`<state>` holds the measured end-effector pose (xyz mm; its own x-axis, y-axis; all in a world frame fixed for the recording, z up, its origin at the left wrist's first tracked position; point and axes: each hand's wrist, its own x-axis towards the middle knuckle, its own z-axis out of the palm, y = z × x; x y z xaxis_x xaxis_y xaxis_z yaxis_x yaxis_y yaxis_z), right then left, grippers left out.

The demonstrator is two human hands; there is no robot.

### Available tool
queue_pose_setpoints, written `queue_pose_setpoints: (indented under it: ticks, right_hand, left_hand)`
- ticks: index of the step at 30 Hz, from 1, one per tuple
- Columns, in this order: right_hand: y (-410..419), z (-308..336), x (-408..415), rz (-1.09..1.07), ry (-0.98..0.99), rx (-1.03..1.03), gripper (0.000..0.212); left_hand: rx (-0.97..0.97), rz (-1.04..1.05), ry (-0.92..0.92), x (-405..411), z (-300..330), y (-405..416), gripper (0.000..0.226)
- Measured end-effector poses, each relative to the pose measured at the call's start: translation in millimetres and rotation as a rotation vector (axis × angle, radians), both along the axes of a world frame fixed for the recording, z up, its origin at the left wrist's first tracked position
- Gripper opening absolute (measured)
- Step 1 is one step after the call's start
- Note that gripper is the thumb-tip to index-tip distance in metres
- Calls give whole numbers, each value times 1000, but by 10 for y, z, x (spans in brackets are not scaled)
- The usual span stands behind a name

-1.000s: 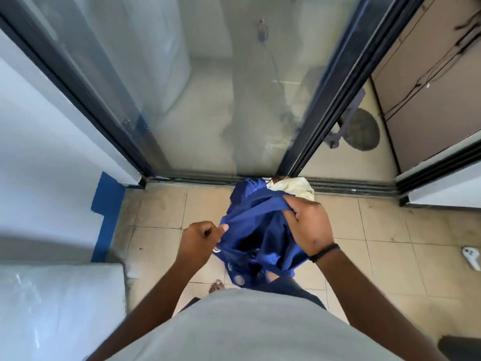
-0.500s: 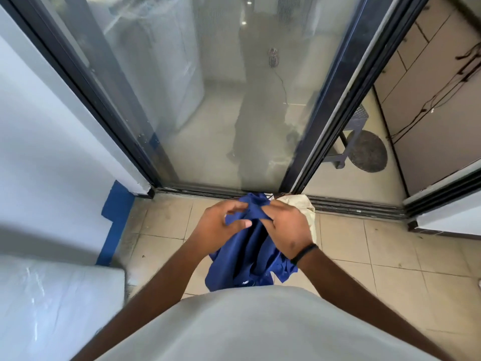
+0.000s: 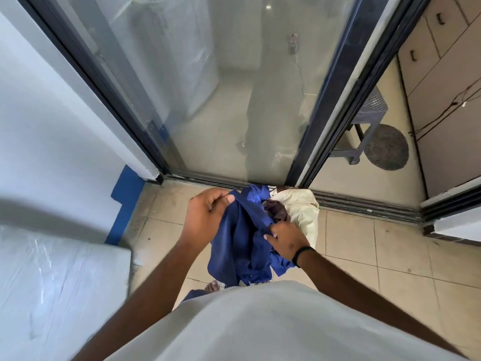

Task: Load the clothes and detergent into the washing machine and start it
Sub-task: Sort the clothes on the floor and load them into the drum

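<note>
A crumpled blue garment [image 3: 244, 246] hangs in front of my body above the tiled floor. My left hand [image 3: 205, 214] grips its upper left edge. Lower and to the right, my right hand [image 3: 286, 239], with a black wristband, pinches a fold of the same cloth. Behind the blue cloth a cream garment [image 3: 302, 212] and a small dark brown piece [image 3: 276, 209] lie by the door track. A white plastic-wrapped appliance top [image 3: 57, 287], possibly the washing machine, fills the lower left. No detergent is in view.
A glass sliding door [image 3: 234, 100] with a dark frame stands straight ahead, its track [image 3: 364, 204] crossing the floor. Through the opening on the right are a dark stool [image 3: 364, 121], a round mat [image 3: 386, 147] and cabinets [image 3: 442, 74]. A white wall [image 3: 52, 113] closes the left.
My hands have drawn apart on the blue garment: the left rose toward the upper left, the right dropped lower right. The cream and brown clothes behind now show more.
</note>
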<state>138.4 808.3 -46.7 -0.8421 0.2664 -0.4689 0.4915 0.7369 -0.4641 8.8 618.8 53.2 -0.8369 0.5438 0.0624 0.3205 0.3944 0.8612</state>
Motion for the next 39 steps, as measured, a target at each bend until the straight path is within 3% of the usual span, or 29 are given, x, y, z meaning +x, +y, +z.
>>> queue_pose_setpoints:
  ticks: [3, 7, 8, 11, 12, 15, 17, 19, 22, 25, 28, 31, 33, 35, 37, 39]
  right_hand:
    - [116, -47, -11, -71, 15, -88, 26]
    - [321, 162, -118, -91, 224, 23, 20]
    - [362, 260, -160, -85, 280, 58, 25]
    - [342, 625, -341, -13, 398, 144, 26]
    - [278, 747, -406, 26, 429, 141, 25]
    - [-62, 1088, -515, 146, 513, 32, 28]
    - [-275, 1265, -488, 136, 597, -110, 26]
    - [-343, 1389, -472, 64, 688, -244, 25]
    - [-262, 1434, -449, -51, 750, -391, 34]
    - [-177, 1252, -362, -150, 721, -460, 50]
    - [-69, 932, -292, -269, 595, -569, 55]
    - [-21, 409, -236, -35, 271, -473, 75]
    - [-101, 84, -204, 107, 190, -430, 86]
    - [-165, -261, -189, 93, 175, -448, 91]
    - [-255, -222, -191, 85, 176, -474, 81]
    - [-301, -94, -230, 110, 193, -443, 46]
  left_hand:
    - [24, 36, -21, -43, 37, -42, 25]
    - [-90, 45, -128, -95, -35, -201, 13]
    - [-134, 73, -129, -92, -51, -243, 22]
    - [-201, 91, -124, -44, -29, -251, 110]
    - [-184, 53, -112, -12, -5, -198, 130]
    - [-188, -108, -28, 67, 33, 16, 153]
    - [-147, -166, -82, 123, 48, 138, 145]
    - [-54, -97, -126, 174, 54, 210, 111]
    - [-62, 33, 4, 188, 23, 273, 51]
    - [-63, 85, 25, 228, -23, 307, 19]
    - [43, 216, -47, 266, 39, 364, 17]
    - [197, 270, -115, 315, 266, 430, 29]
    - [296, 227, -123, 317, 432, 437, 34]
    - [328, 162, -127, 289, 533, 399, 52]
    - [296, 102, -173, 259, 596, 361, 59]
    - [251, 71, -214, 216, 581, 314, 57]
